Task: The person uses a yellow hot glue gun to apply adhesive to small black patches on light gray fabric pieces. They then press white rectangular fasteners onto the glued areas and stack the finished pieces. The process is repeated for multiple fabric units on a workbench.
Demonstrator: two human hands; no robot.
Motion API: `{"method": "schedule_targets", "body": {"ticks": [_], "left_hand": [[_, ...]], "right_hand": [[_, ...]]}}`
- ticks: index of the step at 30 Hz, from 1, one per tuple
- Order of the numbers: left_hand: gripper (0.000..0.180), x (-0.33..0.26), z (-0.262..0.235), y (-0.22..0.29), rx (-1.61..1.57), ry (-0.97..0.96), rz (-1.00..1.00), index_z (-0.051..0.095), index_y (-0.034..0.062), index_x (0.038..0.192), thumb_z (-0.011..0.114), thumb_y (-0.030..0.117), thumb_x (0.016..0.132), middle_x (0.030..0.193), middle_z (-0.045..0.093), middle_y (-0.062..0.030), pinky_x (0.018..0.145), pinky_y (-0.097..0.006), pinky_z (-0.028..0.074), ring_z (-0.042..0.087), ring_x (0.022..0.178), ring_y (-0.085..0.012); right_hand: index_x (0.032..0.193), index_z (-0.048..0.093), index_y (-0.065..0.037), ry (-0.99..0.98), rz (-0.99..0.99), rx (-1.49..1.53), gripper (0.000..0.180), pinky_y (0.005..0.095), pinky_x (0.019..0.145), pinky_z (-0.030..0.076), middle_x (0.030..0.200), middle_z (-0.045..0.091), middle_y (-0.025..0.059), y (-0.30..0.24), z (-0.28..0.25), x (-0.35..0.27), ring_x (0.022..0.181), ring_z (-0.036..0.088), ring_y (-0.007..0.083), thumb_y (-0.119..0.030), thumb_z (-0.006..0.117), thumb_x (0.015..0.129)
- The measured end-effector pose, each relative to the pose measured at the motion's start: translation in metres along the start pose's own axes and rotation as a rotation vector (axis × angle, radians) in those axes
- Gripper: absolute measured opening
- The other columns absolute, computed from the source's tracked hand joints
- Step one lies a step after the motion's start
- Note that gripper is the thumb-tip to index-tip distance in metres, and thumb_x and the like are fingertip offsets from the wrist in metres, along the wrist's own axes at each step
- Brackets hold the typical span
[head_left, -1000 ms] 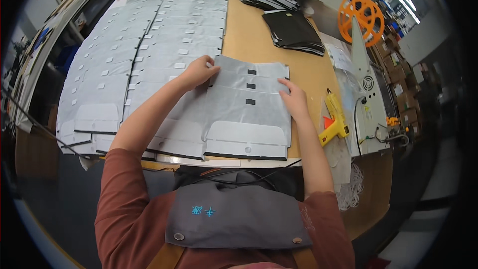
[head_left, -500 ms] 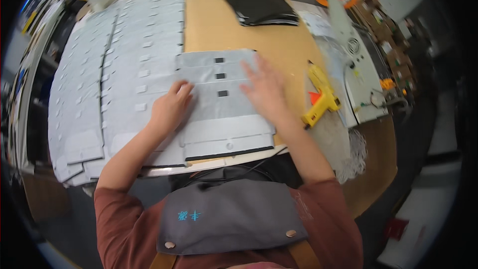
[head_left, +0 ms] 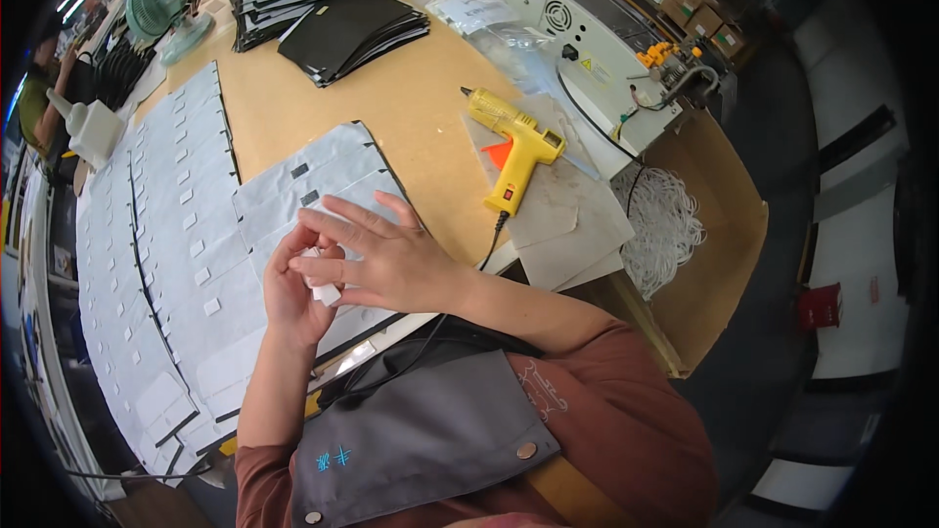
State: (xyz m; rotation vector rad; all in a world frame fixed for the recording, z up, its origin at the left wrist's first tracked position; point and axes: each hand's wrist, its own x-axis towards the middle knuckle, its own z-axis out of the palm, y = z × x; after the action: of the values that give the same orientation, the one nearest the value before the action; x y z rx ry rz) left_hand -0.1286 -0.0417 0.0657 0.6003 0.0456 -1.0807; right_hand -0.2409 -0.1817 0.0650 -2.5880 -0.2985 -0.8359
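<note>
over the grey panel [head_left: 342, 151]: white pieces [head_left: 327, 295] in hand

left hand [head_left: 293, 293] clamped on them; right hand [head_left: 396, 259] laid across, can't tell if pinching. likely best: steady left grip, light right fingertips, one piece at a time, panel flat on table [head_left: 430, 117].

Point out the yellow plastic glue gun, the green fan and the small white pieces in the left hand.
Yellow glue gun [head_left: 526, 158]: head view, upper handle.
Green fan [head_left: 154, 10]: head view, round head.
Small white pieces [head_left: 326, 295]: head view, lowest piece.

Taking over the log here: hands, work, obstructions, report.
Left hand holding small white pieces, right hand at them. Gray panel beneath, partly covered. Glue gun apart, rightward.
</note>
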Motion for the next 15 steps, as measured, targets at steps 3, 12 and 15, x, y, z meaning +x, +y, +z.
{"method": "schedule_targets", "body": {"ticks": [3, 12, 15], "left_hand": [[0.022, 0.006, 0.010, -0.022, -0.060, 0.089, 0.008, 0.060, 0.0073, 0.102, 0.046, 0.024, 0.100, 0.093, 0.066, -0.0059, 0.058, -0.025, 0.052, 0.063, 0.071, -0.0125], [0.028, 0.003, 0.017, -0.078, 0.041, 0.121, -0.144, 0.060, 0.0128, 0.105, 0.044, 0.035, 0.101, 0.097, 0.064, -0.0006, 0.068, -0.029, 0.055, 0.064, 0.088, -0.0136], [0.031, 0.001, 0.013, -0.085, 0.058, 0.134, -0.145, 0.060, 0.0155, 0.106, 0.043, 0.041, 0.101, 0.100, 0.065, -0.0016, 0.073, -0.032, 0.055, 0.064, 0.093, -0.0158]], "right_hand": [[0.123, 0.064, -0.032, 0.050, 0.055, 0.093, 0.048, 0.0505, 0.106, 0.029, 0.148, 0.044, 0.0006, 0.007, -0.011, -0.018, 0.137, 0.040, 0.0223, -0.032, 0.077, 0.077], [0.093, 0.067, -0.017, 0.216, -0.022, 0.057, 0.017, 0.0405, 0.097, 0.038, 0.127, 0.060, -0.0034, 0.006, -0.021, -0.056, 0.120, 0.054, 0.0171, -0.016, 0.068, 0.077], [0.087, 0.065, -0.014, 0.197, -0.034, -0.036, 0.009, 0.0402, 0.097, 0.039, 0.122, 0.062, -0.0022, 0.004, -0.025, -0.060, 0.120, 0.054, 0.0165, -0.015, 0.065, 0.078]]}}
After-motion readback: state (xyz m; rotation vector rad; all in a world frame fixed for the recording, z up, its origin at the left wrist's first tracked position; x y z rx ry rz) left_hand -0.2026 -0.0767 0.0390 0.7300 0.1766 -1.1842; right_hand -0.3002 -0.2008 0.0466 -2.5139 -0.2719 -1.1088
